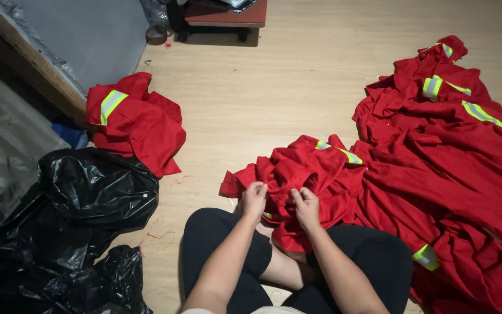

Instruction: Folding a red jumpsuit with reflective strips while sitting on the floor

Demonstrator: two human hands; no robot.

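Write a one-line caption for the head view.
Seated on a wooden floor, left hand and right hand pinch a red garment beside a red pile and black bags.

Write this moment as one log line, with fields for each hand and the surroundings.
left hand: pinches red garment | right hand: pinches same garment | near: red pile, black bags

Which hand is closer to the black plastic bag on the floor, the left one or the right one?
The left. The left hand grips the red garment on the side toward the black plastic bag; the right hand grips it farther away.
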